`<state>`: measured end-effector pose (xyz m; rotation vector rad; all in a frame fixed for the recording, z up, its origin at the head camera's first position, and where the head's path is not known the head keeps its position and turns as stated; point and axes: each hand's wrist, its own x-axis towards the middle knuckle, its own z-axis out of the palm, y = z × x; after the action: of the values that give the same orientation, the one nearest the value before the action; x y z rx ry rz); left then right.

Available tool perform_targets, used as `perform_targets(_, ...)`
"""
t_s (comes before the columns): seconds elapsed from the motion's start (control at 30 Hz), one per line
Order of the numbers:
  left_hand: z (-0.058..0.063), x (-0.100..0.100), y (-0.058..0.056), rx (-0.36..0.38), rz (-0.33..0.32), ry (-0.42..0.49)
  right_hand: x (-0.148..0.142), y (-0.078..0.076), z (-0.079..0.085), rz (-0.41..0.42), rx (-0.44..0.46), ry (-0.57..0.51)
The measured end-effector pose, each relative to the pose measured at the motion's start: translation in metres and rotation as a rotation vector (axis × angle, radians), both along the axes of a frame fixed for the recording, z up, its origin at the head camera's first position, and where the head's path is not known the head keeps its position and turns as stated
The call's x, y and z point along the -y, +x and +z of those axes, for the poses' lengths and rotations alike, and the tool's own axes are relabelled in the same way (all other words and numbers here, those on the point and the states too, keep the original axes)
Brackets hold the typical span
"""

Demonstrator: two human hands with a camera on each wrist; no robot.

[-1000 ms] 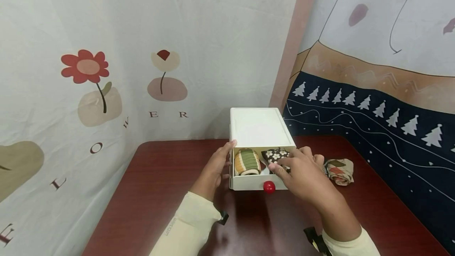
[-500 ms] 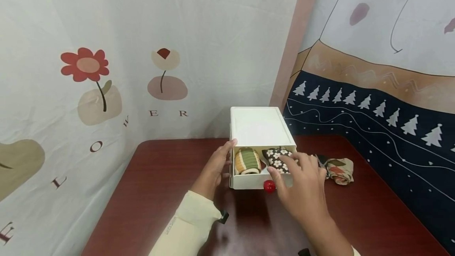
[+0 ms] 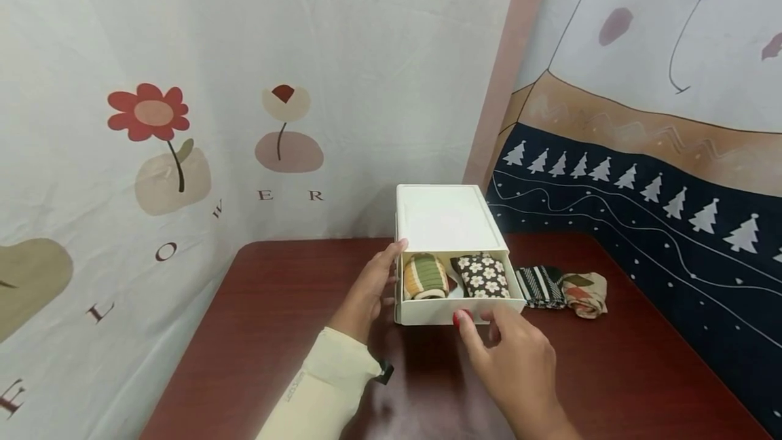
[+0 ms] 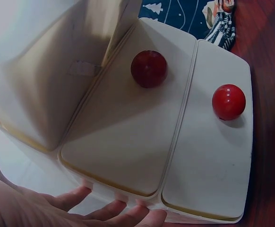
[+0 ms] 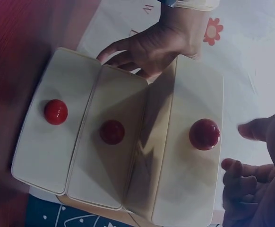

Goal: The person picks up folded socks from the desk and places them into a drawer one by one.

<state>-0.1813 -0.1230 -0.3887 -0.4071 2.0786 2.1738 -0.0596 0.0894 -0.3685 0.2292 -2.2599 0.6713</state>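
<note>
A white drawer cabinet point(image 3: 449, 217) stands on the table, its top drawer point(image 3: 427, 314) pulled out. Inside lie a rolled green-and-yellow striped cloth bundle point(image 3: 426, 277) and a black cloth bundle with white flowers point(image 3: 482, 276). My left hand point(image 3: 368, 284) rests along the cabinet's left side, thumb at the top edge and fingertips against the wall. In front of the drawer is my right hand point(image 3: 516, 358), thumb and fingers spread. It overlaps the red knob point(image 5: 204, 134) in the head view, but the right wrist view shows a gap between fingertips and knob.
Two lower drawers with red knobs, the middle point(image 5: 112, 132) and the bottom point(image 5: 56, 112), are pushed in. Right of the cabinet lie a black-and-white striped cloth point(image 3: 540, 286) and a beige patterned rolled cloth point(image 3: 585, 295) on the dark red table point(image 3: 293, 311). Printed fabric hangs behind.
My right hand has drawn back from the flowered bundle, out of the drawer, and come down in front of the red knob. The left hand stays at the cabinet's side.
</note>
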Motion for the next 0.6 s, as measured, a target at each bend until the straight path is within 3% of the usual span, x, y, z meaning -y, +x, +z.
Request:
perform_targets(0.13,0.0,0.001,0.0,0.007,-0.004,0.004,0.002,0.003,0.004,-0.043,0.261,0.036)
perform_targets(0.23,0.001,0.001,0.0,0.01,-0.004,0.009,0.003,0.002,0.006,-0.037,0.369,0.06)
perform_targets(0.6,0.001,0.002,0.0,0.013,-0.008,0.008,0.007,-0.011,0.007,-0.015,0.323,0.063)
